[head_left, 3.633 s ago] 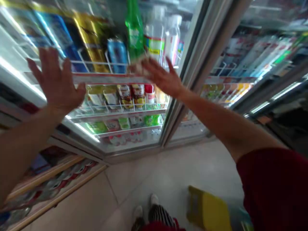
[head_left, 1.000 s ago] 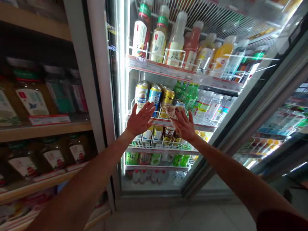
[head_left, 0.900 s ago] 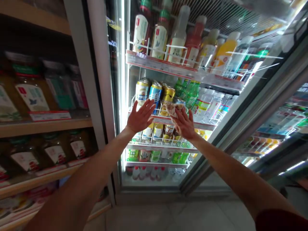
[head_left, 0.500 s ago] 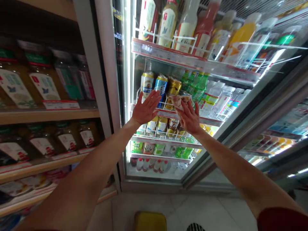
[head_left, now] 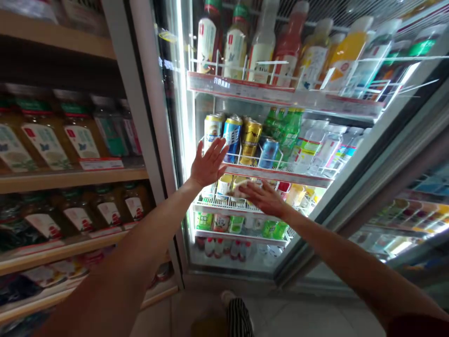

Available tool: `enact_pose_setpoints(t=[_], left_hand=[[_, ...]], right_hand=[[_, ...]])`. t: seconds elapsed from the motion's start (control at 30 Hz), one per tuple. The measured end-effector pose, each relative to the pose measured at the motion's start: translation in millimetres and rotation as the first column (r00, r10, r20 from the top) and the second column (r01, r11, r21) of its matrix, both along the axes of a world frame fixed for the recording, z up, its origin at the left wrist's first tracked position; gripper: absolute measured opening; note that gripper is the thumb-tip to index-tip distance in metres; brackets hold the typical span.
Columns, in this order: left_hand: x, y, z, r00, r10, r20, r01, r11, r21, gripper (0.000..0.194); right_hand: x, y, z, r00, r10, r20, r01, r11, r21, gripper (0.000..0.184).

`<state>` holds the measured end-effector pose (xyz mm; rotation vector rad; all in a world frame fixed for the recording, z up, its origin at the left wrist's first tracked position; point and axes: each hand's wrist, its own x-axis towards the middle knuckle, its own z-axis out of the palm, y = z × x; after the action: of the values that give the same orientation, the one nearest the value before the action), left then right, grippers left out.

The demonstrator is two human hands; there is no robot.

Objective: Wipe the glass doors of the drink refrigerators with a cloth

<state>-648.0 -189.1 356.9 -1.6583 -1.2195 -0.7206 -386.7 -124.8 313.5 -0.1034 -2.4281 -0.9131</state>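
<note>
In front of the lit drinks fridge, my left hand is open, its fingers spread and its palm facing the glass door, apparently resting on it. My right hand lies fairly flat over a crumpled pale cloth, pressing it to the glass. Motion blurs the cloth, and my fingers hide part of it. Behind my left hand stand a blue can and a white and yellow can. More cans on the shelf below are partly covered by my right hand.
Bottles line the fridge's top shelf, with green bottles lower down. To the left, a wooden shelf carries juice bottles. A metal frame slants along the right. Below are a striped trouser leg and a dark yellowish object.
My right hand has swept down and left with the cloth, from the can shelf to the one below. My left hand stays nearly in place. A striped leg and shoe have come further into view.
</note>
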Motion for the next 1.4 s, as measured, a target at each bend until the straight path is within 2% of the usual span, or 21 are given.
enact_pose_setpoints(t=[0.07,0.13,0.2,0.27,0.33,0.37,0.4,0.47,0.5,0.53,0.63,0.7,0.77,0.83,0.93,1.07,1.2,1.27,1.3,1.4], left_hand=[[0.0,0.7,-0.3,1.0,-0.006,0.021,0.007,1.0,-0.012,0.06],[-0.3,1.3,-0.5,1.0,-0.014,0.027,0.014,1.0,-0.006,0.061],[-0.6,1.6,-0.6,1.0,-0.022,0.018,0.021,1.0,0.011,0.062],[-1.1,1.8,-0.6,1.0,-0.022,0.002,0.022,0.999,0.025,0.064],[-1.5,1.8,-0.5,1.0,-0.014,-0.018,0.015,0.999,0.046,0.065],[-1.6,1.8,-0.5,1.0,-0.01,-0.028,0.011,0.998,0.061,0.065],[-1.8,1.7,-0.5,0.999,-0.006,-0.036,0.008,0.997,0.073,0.066],[-1.9,1.7,-0.4,0.999,-0.007,-0.039,0.01,0.996,0.087,0.068],[-1.8,1.6,-0.4,0.999,-0.009,-0.035,0.012,0.996,0.085,0.068],[-1.7,1.6,-0.3,1.0,-0.009,-0.028,0.011,0.997,0.078,0.068],[-1.2,1.4,-0.2,1.0,-0.006,-0.027,0.008,0.997,0.077,0.068],[-1.0,1.1,0.0,0.999,0.008,-0.043,-0.004,0.995,0.095,0.068],[-1.0,0.3,0.4,0.997,0.037,-0.062,-0.03,0.993,0.115,0.069],[-0.9,-0.8,0.7,0.994,0.079,-0.081,-0.068,0.989,0.133,0.07],[0.4,-1.6,0.3,0.985,0.138,-0.103,-0.122,0.981,0.149,0.069],[4.5,-1.5,3.1,0.98,0.162,-0.113,-0.142,0.975,0.171,0.068],[3.1,-8.6,5.3,0.98,0.138,-0.142,-0.115,0.98,0.16,0.069],[-1.8,-14.3,-2.8,0.978,0.129,-0.167,-0.105,0.984,0.147,0.069],[-5.2,-17.0,-9.7,0.977,0.126,-0.17,-0.101,0.984,0.147,0.069],[-16.0,-21.1,-35.1,0.985,0.11,-0.132,-0.086,0.981,0.176,0.066]], right_hand=[[7.1,4.5,16.0,0.975,-0.116,-0.188,0.115,0.993,-0.017,0.051],[11.9,3.9,17.6,0.924,-0.208,-0.321,0.199,0.978,-0.061,0.05],[14.9,-0.8,3.0,0.944,-0.194,-0.268,0.186,0.981,-0.055,0.048],[17.7,-4.8,-13.9,0.983,-0.128,-0.129,0.127,0.992,-0.017,0.046],[20.8,-4.1,-17.6,0.988,-0.124,-0.093,0.123,0.992,-0.009,0.045],[22.2,-2.2,-13.2,0.974,-0.16,-0.159,0.158,0.987,-0.023,0.045],[23.5,0.2,-6.2,0.941,-0.213,-0.264,0.208,0.977,-0.05,0.047],[25.2,3.3,7.9,0.822,-0.313,-0.475,0.29,0.949,-0.123,0.05],[25.9,3.1,11.8,0.787,-0.331,-0.521,0.299,0.943,-0.147,0.051],[26.8,1.7,12.5,0.791,-0.326,-0.517,0.289,0.945,-0.153,0.051],[32.3,-5.4,4.0,0.892,-0.268,-0.364,0.232,0.963,-0.14,0.051],[36.0,-6.0,4.0,0.888,-0.262,-0.378,0.228,0.964,-0.135,0.054],[34.9,-0.8,16.4,0.842,-0.251,-0.478,0.213,0.968,-0.133,0.061],[26.6,6.4,36.5,0.793,-0.21,-0.573,0.165,0.978,-0.13,0.069],[5.6,11.2,60.6,0.784,-0.147,-0.603,0.1,0.989,-0.111,0.075],[-15.6,5.6,68.9,0.85,-0.111,-0.516,0.093,0.994,-0.062,0.075],[-29.3,-4.6,76.9,0.838,-0.145,-0.526,0.122,0.989,-0.079,0.069],[-38.2,-9.4,70.0,0.819,-0.168,-0.549,0.14,0.986,-0.093,0.062],[-42.9,-11.6,60.2,0.818,-0.168,-0.55,0.144,0.986,-0.087,0.058],[-54.4,-15.1,8.7,0.88,-0.108,-0.462,0.121,0.993,-0.002,0.042]])
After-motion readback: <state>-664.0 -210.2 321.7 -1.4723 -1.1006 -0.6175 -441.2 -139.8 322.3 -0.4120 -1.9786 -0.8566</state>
